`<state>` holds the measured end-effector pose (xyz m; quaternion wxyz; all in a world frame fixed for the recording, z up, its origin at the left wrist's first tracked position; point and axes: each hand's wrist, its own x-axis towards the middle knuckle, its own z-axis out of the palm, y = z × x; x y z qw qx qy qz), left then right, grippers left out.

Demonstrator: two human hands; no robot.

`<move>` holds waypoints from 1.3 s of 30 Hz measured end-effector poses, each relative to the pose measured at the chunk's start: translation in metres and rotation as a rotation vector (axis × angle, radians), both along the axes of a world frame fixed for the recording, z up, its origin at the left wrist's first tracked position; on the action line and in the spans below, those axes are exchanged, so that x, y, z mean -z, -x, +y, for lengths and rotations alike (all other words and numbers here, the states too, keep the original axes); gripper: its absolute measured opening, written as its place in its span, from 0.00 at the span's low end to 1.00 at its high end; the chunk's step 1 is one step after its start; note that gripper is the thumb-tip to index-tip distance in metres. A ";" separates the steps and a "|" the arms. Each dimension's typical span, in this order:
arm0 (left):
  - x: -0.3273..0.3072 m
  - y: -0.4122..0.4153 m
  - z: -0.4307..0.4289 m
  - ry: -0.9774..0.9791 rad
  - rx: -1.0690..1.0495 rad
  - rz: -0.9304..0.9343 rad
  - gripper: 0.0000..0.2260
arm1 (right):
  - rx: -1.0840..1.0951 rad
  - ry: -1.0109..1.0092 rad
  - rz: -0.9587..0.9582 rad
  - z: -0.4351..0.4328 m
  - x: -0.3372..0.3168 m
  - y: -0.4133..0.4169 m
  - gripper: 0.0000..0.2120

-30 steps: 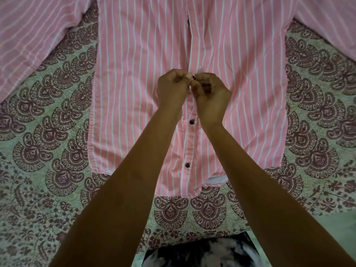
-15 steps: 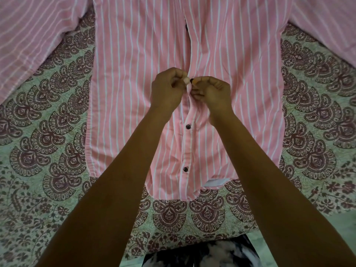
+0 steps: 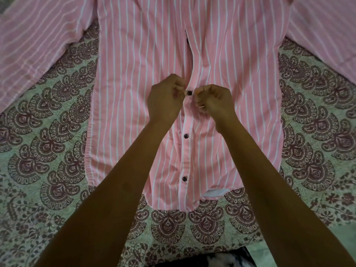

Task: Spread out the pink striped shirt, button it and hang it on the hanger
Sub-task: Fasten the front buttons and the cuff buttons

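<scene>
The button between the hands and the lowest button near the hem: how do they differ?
The button between the hands has the left hand and right hand pinching the pink striped shirt beside it; the lowest button is untouched. The shirt gapes above the button between the hands but lies closed around the lowest button. Both are dark and round.

Bare forearms (image 3: 133, 170); black-and-white mottled garment (image 3: 217, 260)
</scene>
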<state>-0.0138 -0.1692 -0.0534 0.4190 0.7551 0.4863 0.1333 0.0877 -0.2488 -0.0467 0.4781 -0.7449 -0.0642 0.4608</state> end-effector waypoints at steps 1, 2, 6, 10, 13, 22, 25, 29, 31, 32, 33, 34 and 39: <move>-0.001 -0.002 0.005 0.032 -0.023 -0.018 0.09 | -0.005 -0.004 -0.102 0.002 0.001 -0.002 0.12; -0.001 -0.003 0.010 0.047 -0.040 -0.027 0.10 | 0.004 -0.014 -0.196 0.005 0.002 -0.004 0.11; -0.003 -0.017 0.031 0.049 -0.085 -0.083 0.10 | 0.004 -0.098 -0.479 0.026 -0.004 -0.008 0.07; -0.006 -0.035 0.052 0.015 -0.108 -0.127 0.12 | -0.135 -0.113 -0.671 0.055 -0.002 -0.021 0.14; -0.007 -0.048 0.069 0.067 -0.120 -0.193 0.15 | -0.374 0.037 -0.753 0.075 0.003 -0.036 0.20; 0.016 -0.070 0.086 0.121 0.125 0.047 0.11 | -0.249 0.090 -0.681 0.088 0.014 -0.065 0.09; 0.022 -0.076 0.091 -0.016 0.155 0.167 0.10 | -0.094 0.035 -0.423 0.090 0.017 -0.065 0.04; 0.023 -0.080 0.093 -0.075 0.127 0.190 0.07 | 0.084 0.011 -0.081 0.091 0.018 -0.063 0.09; 0.022 -0.082 0.094 -0.053 0.084 0.160 0.07 | 0.091 -0.006 -0.040 0.092 0.018 -0.063 0.09; 0.020 -0.082 0.094 -0.046 0.064 0.161 0.08 | 0.109 -0.022 -0.031 0.092 0.018 -0.063 0.09; 0.018 -0.083 0.095 -0.041 0.045 0.163 0.08 | 0.126 -0.030 -0.034 0.093 0.018 -0.063 0.09; 0.015 -0.083 0.095 -0.030 0.023 0.155 0.07 | 0.137 -0.034 -0.052 0.093 0.019 -0.063 0.10; 0.000 -0.082 0.094 0.138 -0.111 -0.008 0.04 | 0.130 -0.014 -0.171 0.093 0.024 -0.059 0.14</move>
